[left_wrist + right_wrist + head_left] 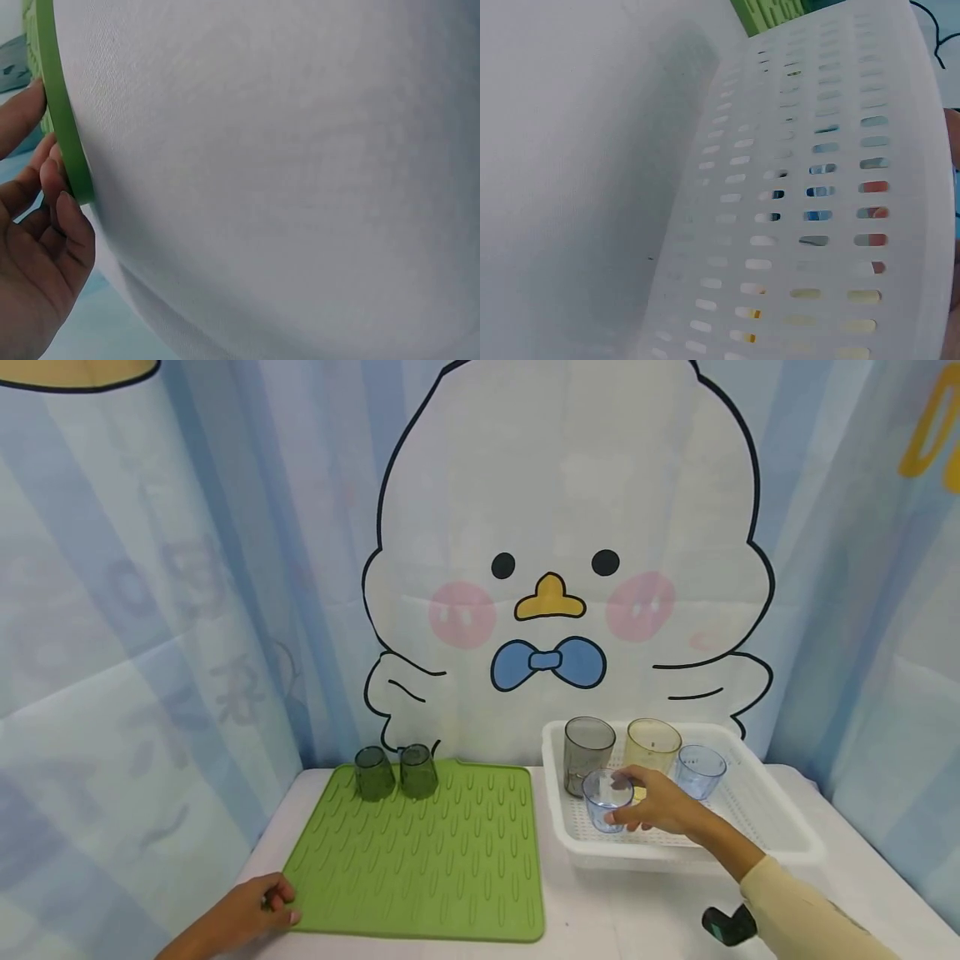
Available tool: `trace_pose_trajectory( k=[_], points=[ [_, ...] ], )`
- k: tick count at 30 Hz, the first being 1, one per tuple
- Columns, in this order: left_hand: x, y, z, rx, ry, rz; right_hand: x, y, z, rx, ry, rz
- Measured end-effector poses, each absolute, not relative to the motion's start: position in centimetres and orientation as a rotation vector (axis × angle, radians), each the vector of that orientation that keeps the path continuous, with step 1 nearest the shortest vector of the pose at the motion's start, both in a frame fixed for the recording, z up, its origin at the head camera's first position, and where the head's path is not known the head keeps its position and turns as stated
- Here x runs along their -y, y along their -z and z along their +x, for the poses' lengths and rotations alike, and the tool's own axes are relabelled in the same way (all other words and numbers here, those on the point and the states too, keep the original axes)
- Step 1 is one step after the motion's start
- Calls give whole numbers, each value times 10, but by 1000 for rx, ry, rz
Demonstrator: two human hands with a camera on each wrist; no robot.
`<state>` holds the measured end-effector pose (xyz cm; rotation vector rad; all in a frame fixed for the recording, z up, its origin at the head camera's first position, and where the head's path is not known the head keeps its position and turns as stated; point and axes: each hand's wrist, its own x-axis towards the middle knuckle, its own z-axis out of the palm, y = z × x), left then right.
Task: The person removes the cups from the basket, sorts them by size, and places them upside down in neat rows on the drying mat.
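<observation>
My right hand (656,800) grips a small clear bluish drinking glass (606,814) at the front left inside the white plastic basket (776,827). Index finger at its rim, thumb lower on its side. Behind it stand a tall grey glass (587,756) and a yellowish glass (652,742), with another short blue glass (700,772) to the right. My left hand (243,910) touches the front left corner of a green ribbed mat (420,868), its fingers loosely bent at the edge. The left wrist view shows thumb and fingertips along the mat's rim (64,112).
Two dark green glasses (373,774) stand side by side at the mat's back left. White cloth (577,910) covers the table. Pale blue printed curtains (285,568) enclose the back and sides. In the right wrist view the basket's slotted wall (802,202) hides most of the right hand.
</observation>
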<state>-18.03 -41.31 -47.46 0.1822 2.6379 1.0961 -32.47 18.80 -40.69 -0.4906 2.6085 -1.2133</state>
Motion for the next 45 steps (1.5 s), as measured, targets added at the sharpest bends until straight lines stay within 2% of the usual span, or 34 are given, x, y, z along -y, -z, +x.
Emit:
trace_pose_trajectory(
  k=[14, 25, 37, 45],
  points=[
    [394, 468, -174, -2843, -1020, 191, -202, 378, -295, -2641, 1393, -547],
    [329, 441, -169, -2814, -1105, 153, -184, 358, -250, -2511, 1622, -652],
    [256, 413, -153, -2685, -1225, 477, -153, 365, -201, -2262, 1708, -873],
    [216, 400, -145, -2600, -1311, 619, -138, 366, -179, -2164, 1619, -759]
  ],
)
